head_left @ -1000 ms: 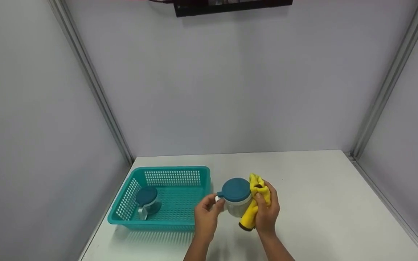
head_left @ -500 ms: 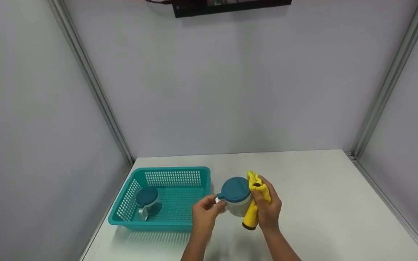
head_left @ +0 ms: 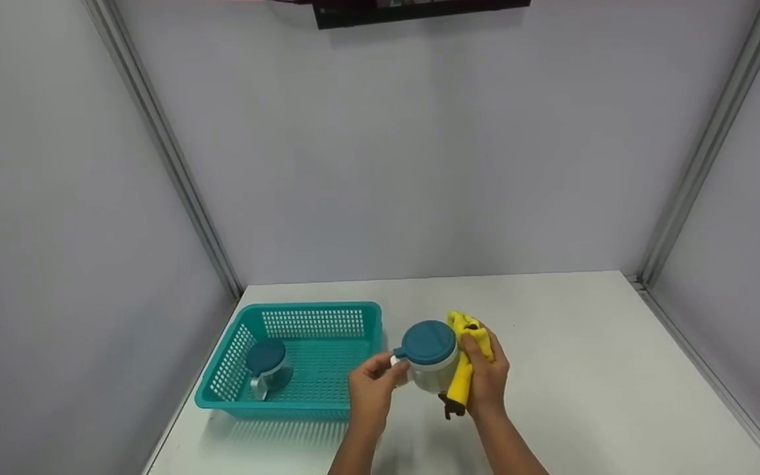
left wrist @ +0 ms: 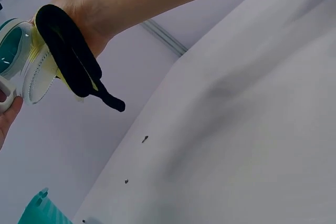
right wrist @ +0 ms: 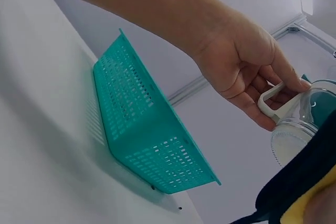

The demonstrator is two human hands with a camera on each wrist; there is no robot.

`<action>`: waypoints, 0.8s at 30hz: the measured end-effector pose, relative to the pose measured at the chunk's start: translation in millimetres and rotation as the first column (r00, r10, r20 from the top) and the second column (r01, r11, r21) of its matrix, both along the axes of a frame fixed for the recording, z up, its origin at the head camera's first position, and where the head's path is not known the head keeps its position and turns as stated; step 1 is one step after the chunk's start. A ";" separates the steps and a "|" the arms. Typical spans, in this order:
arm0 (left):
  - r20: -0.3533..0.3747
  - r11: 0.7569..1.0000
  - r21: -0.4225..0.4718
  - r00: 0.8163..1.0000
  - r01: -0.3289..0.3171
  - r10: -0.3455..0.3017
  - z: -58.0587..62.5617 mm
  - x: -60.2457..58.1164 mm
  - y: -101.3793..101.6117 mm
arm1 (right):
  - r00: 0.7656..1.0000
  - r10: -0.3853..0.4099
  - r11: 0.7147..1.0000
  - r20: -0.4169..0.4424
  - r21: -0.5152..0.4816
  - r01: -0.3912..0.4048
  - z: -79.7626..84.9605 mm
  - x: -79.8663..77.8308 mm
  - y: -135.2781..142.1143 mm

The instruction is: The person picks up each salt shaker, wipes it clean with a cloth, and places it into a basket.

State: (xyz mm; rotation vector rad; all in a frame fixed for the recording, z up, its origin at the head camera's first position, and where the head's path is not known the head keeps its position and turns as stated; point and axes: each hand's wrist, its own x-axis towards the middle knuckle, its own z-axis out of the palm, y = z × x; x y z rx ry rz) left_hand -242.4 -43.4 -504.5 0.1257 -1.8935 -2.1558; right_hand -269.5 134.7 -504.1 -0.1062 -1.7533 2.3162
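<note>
A clear jar with a round blue lid [head_left: 427, 343] and a white side handle [right wrist: 286, 110] is held above the white table. My left hand [head_left: 371, 390] pinches that handle between thumb and fingers. Bunched in my right hand [head_left: 489, 380], a yellow cloth [head_left: 462, 384] lies against the jar's right side. The cloth's dark edging [left wrist: 65, 56] hangs down in the left wrist view, ending in a thin tail. In the right wrist view the jar's glass base [right wrist: 290, 142] is partly hidden by the cloth.
A teal perforated basket [head_left: 317, 410] stands to the left on the table [head_left: 591, 369]. Inside it, toward the left, sits a second blue-lidded jar [head_left: 266, 358]. Walls enclose the back and both sides. A black-edged object [head_left: 419, 13] overhangs the top.
The cloth has shifted in my right hand: its lower end now shows more dark edging hanging loose. The jar stays nearly in place, and my left hand keeps its hold on the handle.
</note>
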 end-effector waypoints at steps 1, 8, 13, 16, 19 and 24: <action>-0.007 1.000 0.007 1.000 0.007 -0.007 0.5 -0.5 0.3 | 1.000 0.014 1.000 0.011 -0.017 -0.014 0.5 -0.8 0.2; 0.025 0.992 0.100 0.996 0.078 -0.081 -0.4 -0.6 2.9 | 0.971 0.229 0.941 0.061 -0.271 -0.205 7.2 0.8 4.3; 0.034 0.988 0.115 0.993 0.104 -0.109 -2.2 -0.8 4.1 | 0.906 0.422 0.800 0.018 -0.477 -0.364 15.4 6.6 6.6; 0.042 0.988 0.108 0.993 0.107 -0.112 -3.1 0.1 5.1 | 0.864 0.503 0.709 -0.024 -0.561 -0.428 17.4 9.8 7.1; 0.050 0.988 0.112 0.992 0.107 -0.113 -3.4 1.8 5.8 | 0.824 0.560 0.622 -0.085 -0.614 -0.487 16.8 12.2 7.3; 0.039 0.983 0.137 0.990 0.126 -0.133 -3.1 2.4 6.1 | 0.769 0.609 0.502 -0.192 -0.657 -0.562 13.5 11.3 6.4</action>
